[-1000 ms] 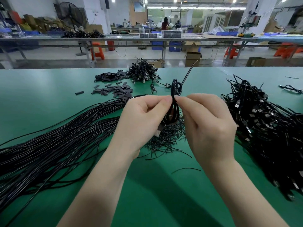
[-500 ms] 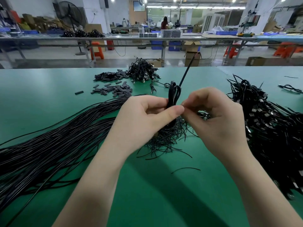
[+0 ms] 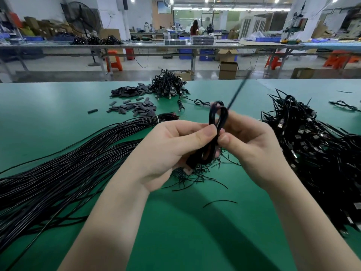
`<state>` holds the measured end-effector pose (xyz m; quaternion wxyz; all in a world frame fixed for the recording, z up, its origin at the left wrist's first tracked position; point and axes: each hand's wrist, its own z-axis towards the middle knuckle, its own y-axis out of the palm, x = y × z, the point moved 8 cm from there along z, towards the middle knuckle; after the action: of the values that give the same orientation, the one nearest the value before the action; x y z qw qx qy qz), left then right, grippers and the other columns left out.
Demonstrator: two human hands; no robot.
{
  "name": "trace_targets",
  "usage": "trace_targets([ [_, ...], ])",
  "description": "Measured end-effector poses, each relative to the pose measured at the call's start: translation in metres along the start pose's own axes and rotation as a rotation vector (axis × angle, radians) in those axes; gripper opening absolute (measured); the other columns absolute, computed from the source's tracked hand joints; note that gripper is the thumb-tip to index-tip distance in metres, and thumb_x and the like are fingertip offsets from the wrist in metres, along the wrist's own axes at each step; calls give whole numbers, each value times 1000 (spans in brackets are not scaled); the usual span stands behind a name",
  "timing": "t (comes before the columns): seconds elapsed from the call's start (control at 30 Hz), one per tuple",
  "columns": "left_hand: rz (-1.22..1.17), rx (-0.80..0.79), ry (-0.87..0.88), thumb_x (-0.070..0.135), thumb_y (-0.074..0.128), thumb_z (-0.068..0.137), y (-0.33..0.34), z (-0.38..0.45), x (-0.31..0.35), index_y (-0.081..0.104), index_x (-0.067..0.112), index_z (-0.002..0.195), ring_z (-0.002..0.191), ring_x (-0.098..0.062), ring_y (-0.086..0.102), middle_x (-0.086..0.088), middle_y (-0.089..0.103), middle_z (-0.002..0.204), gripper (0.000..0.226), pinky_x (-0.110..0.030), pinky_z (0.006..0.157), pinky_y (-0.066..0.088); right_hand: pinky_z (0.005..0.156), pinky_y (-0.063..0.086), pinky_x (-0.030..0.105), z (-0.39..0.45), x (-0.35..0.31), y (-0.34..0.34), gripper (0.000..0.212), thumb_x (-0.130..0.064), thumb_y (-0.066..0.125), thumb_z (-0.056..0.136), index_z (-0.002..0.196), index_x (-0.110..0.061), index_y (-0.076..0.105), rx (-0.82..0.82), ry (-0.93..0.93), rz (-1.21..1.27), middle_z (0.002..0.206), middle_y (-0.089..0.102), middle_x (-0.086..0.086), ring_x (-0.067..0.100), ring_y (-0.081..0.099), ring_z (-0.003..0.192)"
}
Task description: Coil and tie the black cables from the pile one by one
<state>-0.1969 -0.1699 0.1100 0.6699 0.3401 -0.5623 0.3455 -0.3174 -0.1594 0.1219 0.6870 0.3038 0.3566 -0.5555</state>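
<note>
A coiled black cable (image 3: 218, 122) stands upright between both hands above the green table (image 3: 58, 118). My left hand (image 3: 172, 147) grips the coil's lower half, thumb pressed on its middle. My right hand (image 3: 252, 145) pinches the coil from the right; a thin black tie wire (image 3: 237, 92), blurred, sticks up and to the right from its fingers. A long bundle of straight black cables (image 3: 64, 173) lies at the left. A heap of short black tie wires (image 3: 195, 173) lies under the hands, partly hidden.
A big pile of coiled cables with USB plugs (image 3: 316, 153) fills the right side. A smaller pile of coiled cables (image 3: 169, 85) and scattered dark sleeves (image 3: 134, 106) lie at the far middle. One loose coil (image 3: 344, 105) lies far right. Workbenches stand beyond.
The tie wire's free end has swung from leaning slightly right to pointing further right, now blurred. My right hand has shifted round the coil; my left hand keeps its grip.
</note>
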Motion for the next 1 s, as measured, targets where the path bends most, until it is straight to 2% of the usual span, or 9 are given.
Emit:
trace_targets([
  [0.27,34,-27,-88,43,71,76,-5,0,-8,79,19,78,63,-12,69,0,72,70,26,-18,58,53,77,52,18,-3,2,5,17,-14,72,75,87,-23,79,12,9,-18,91,76,-6,8,70,86],
  [0.43,915,221,-44,52,45,95,-3,5,-14,64,32,86,79,-5,61,19,61,81,29,-27,76,49,89,54,32,-25,39,-28,20,-29,70,73,89,-18,76,298,241,91,94,75,7,17,69,89],
  [0.5,988,236,-78,54,47,94,-2,1,-17,62,40,116,102,-4,60,18,63,108,30,-28,92,46,85,57,33,-43,40,-64,19,-30,65,82,90,-14,69,504,325,83,86,74,4,12,70,76],
  [0.6,940,268,-58,54,53,91,-9,-6,-7,59,40,127,97,12,57,27,64,109,39,-17,84,46,76,57,36,-67,5,-134,20,-26,53,99,98,-11,67,655,323,-521,84,66,2,15,68,78],
  [0.67,995,327,-35,55,53,90,-19,-9,2,62,43,122,94,10,58,30,63,100,35,-23,85,51,86,49,42,-75,-32,-172,33,-31,46,100,118,-10,64,648,255,-1215,100,64,10,30,61,95],
  [0.73,1133,387,-43,56,50,91,-31,-9,5,61,43,122,95,0,60,26,64,102,35,-32,83,55,80,49,48,-84,-57,-211,38,-32,38,99,124,-12,56,725,198,-1569,104,58,17,40,54,92],
  [0.83,1390,432,-73,54,46,94,-54,-9,-5,58,41,127,92,-8,63,17,66,114,37,-29,74,54,82,47,57,-103,-33,-272,45,-37,23,98,123,-7,46,693,537,-1752,110,55,25,47,53,96],
  [0.9,1548,429,-114,49,44,97,-81,-11,-20,58,37,129,91,-12,65,11,65,120,37,-27,67,49,105,32,58,-127,5,-298,65,-50,21,98,143,-5,30,617,849,-1692,142,41,24,44,38,129],
  [1.0,1735,415,-255,43,40,98,-137,-18,-47,57,30,130,100,-18,64,5,61,123,38,-31,74,51,117,7,55,-139,25,-304,75,-52,32,97,153,-7,10,660,902,-1558,160,11,17,37,7,146],
])
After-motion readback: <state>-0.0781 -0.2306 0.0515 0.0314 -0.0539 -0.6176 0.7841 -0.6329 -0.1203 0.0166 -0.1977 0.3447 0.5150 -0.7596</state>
